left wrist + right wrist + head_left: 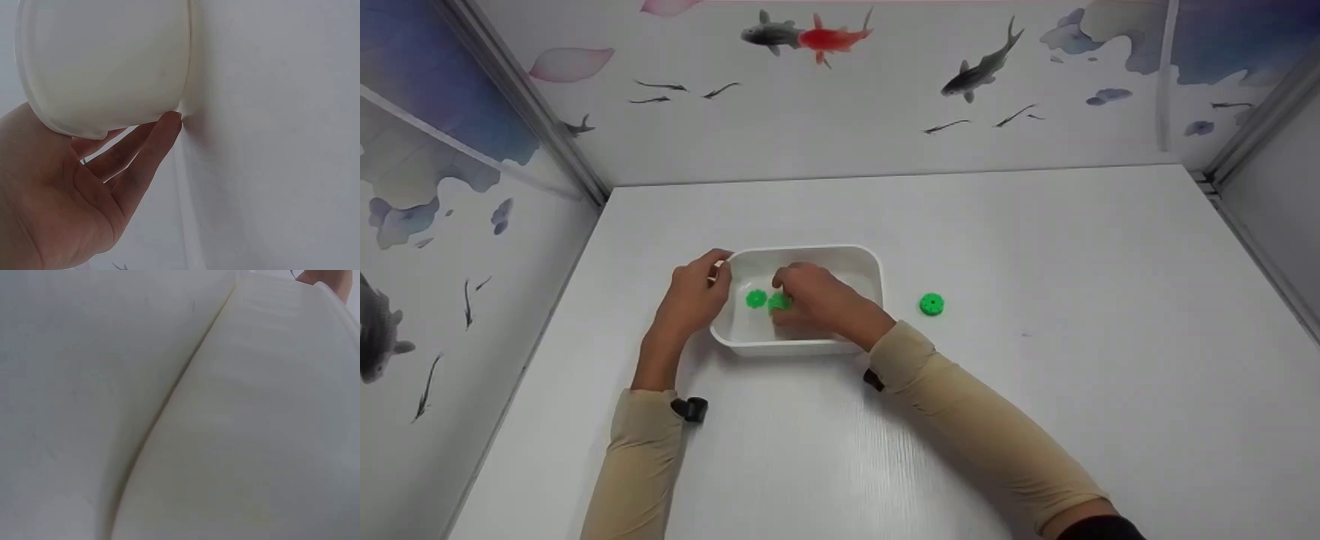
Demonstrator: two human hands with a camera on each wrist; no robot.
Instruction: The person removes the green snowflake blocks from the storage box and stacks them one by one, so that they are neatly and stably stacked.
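Observation:
A white plastic bin (795, 349) with rounded corners stands on the table. My left hand (696, 296) grips its left end, the thumb at the rim and the fingers along the outer wall; in the left wrist view the left hand (84, 191) shows fingertips low on that wall, close to the tabletop. Inside the bin, my right hand (821, 300) pinches a green notched disc (778, 301), partly covered by the fingers. Just left of it, another green disc (756, 298) lies on the bin floor. The right wrist view shows mainly the bin's outer wall (242, 416).
A third green disc (931, 304), with small holes, lies on the white table (1035, 420) to the right of the bin. Behind the table rises a white wall (855, 135) printed with fish, and a side panel (457, 300) borders the left.

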